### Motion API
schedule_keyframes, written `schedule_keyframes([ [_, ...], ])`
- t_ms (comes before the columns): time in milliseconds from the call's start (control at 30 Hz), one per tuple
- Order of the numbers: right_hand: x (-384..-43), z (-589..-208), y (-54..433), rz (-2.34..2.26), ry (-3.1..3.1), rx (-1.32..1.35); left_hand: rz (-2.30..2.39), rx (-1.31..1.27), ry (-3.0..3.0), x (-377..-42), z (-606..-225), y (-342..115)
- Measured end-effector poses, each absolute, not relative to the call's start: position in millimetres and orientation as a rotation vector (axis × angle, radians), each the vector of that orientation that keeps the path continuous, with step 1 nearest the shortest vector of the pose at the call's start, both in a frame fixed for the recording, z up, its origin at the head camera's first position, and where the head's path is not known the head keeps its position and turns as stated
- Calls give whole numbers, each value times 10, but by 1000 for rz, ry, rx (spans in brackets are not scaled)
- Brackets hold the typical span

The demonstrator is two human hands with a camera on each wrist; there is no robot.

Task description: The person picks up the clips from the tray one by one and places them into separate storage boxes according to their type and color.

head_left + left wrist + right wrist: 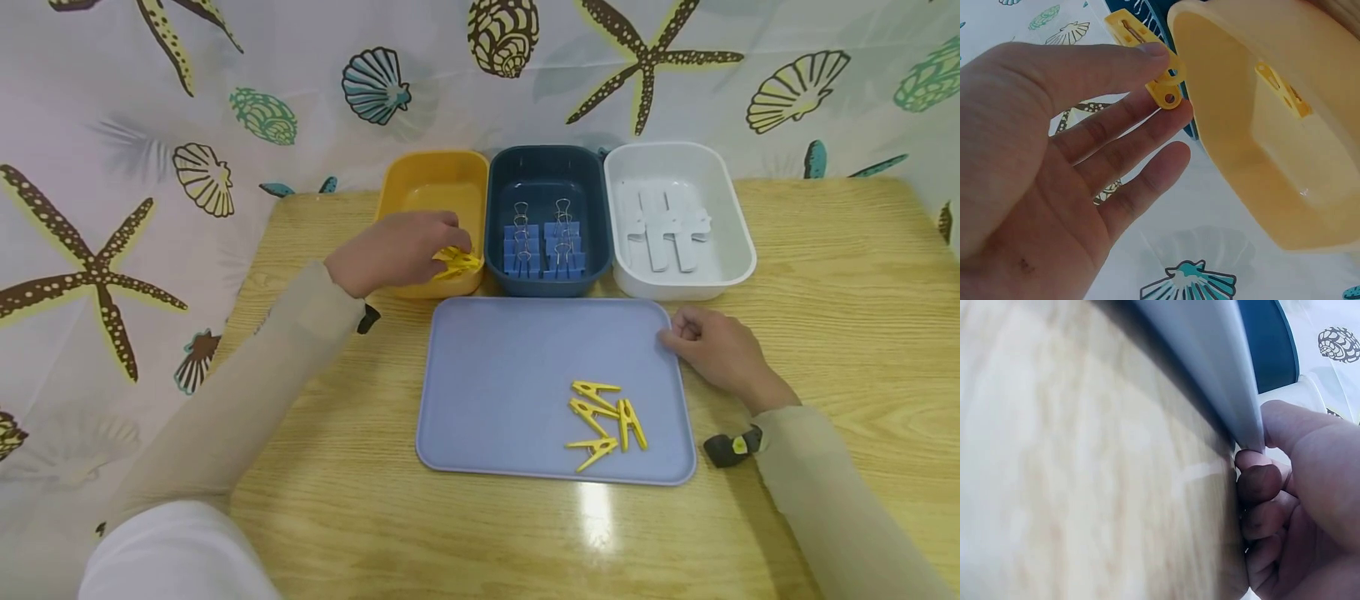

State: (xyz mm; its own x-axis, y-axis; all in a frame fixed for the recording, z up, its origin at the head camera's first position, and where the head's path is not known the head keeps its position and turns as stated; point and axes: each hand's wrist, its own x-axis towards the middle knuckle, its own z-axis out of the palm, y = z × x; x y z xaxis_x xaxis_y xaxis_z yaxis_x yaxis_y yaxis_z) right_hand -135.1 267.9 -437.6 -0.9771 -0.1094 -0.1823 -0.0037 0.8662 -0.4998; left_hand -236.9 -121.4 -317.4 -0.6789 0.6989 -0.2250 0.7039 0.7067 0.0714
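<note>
Over the front of the yellow bin point(431, 171), my left hand point(401, 250) pinches a yellow clothespin point(1169, 75) between thumb and fingers. Another yellow clothespin point(1283, 90) lies inside that bin in the left wrist view. My right hand point(716, 350) grips the right rim of the lavender tray point(517, 358), its thumb above and curled fingers beneath the edge, as the right wrist view shows. On the tray's lower right part lie several yellow clothespins point(630, 425), loosely grouped.
A dark blue bin point(547, 167) holding blue binder clips point(562, 250) stands beside the yellow one. To its right, a white bin point(738, 250) contains white clips point(667, 229). All three bins line the back of the wooden table point(345, 517), before a patterned curtain point(450, 108).
</note>
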Motion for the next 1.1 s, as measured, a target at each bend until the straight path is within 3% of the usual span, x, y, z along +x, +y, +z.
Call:
schedule_keyframes([
  [1100, -1346, -4374, 2674, -763, 2845, -83, -86, 919, 2690, -2764, -3502, -1319],
])
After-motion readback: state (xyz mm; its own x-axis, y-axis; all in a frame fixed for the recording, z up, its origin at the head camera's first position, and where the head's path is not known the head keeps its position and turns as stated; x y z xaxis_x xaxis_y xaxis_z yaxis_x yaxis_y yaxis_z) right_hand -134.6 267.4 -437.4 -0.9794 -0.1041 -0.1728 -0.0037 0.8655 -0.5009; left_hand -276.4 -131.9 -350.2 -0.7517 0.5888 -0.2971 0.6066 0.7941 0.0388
